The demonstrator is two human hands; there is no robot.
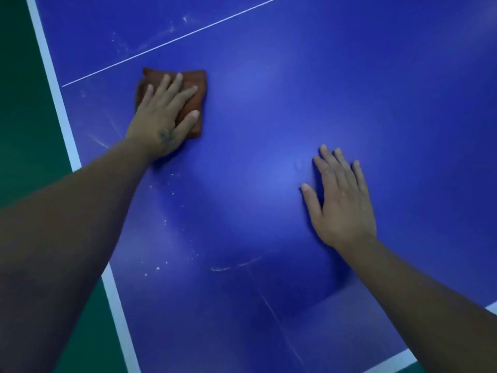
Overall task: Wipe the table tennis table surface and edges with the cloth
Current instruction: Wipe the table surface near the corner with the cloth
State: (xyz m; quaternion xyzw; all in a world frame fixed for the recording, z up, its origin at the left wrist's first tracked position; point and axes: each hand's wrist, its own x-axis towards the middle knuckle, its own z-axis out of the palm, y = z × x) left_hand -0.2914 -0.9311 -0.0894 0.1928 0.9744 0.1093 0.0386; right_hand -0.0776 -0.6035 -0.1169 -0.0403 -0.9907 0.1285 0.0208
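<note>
- The left hand (161,122) is lying flat, palm down, on the cloth (193,103), fingers spread and pressing it against the table (295,76); nothing is being pinched.
- The cloth is sitting on the blue top near the table's left edge, just below the thin white line (172,41), not touching either.
- The cloth is showing as a folded, roughly square pad with no clear long axis; its sides are running nearly upright and level in the frame, slightly skewed, and its far corners are pointing up toward the thin line.
- The cloth is rust-brown, soft and matte, with rounded, thick-looking folded edges; much of its near left part is hidden under the hand.
- The left fingers are pointing up and to the right, away from the person; a small dark mark is showing on the back of the hand.
- The right hand (341,200) is resting open and flat on the bare top, well apart from the cloth, fingers loosely together and thumb set out to the left, holding nothing.
- The table top is smooth, hard and faintly glossy, reflecting a pale patch of light between the hands; white specks and faint curved scuffs are showing near the left forearm and lower centre.
- A white border band (64,125) is running along the left edge, and another is crossing the lower right corner; green floor (24,103) is lying beyond the left one.
</note>
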